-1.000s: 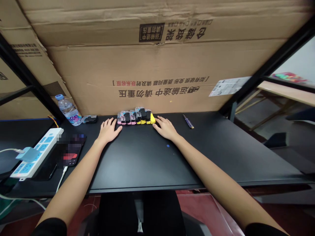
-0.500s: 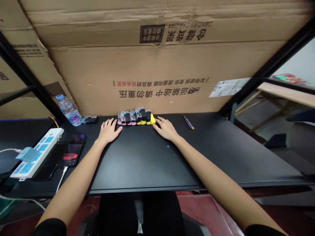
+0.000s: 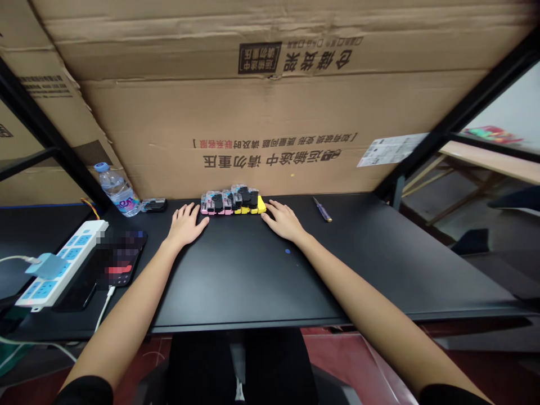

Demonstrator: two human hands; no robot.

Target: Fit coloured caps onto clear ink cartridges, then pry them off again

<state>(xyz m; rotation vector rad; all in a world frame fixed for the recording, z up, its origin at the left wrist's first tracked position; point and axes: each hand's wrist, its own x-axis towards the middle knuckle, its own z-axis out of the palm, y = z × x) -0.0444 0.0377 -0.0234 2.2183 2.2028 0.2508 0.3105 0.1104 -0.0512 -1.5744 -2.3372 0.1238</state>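
My left hand (image 3: 184, 225) lies flat on the black tabletop (image 3: 236, 270), fingers stretched out, at the left end of a row of small items. My right hand (image 3: 284, 220) rests flat at the row's right end, its thumb close by the yellow parts. Between the hands stand several small cartridge-like pieces, grey and black with pink (image 3: 216, 203) on the left and yellow (image 3: 252, 201) on the right, some stacked on others. Neither hand holds anything. To the right of my right hand lies a screwdriver (image 3: 323, 210) with a purplish clear handle.
A cardboard sheet (image 3: 270, 112) with printed lettering walls off the back. At the left are a water bottle (image 3: 119, 191), a small black-and-grey piece (image 3: 154, 205), a phone (image 3: 126, 259) on a white cable and a power strip (image 3: 70, 259). Black metal posts (image 3: 459, 107) frame the sides.
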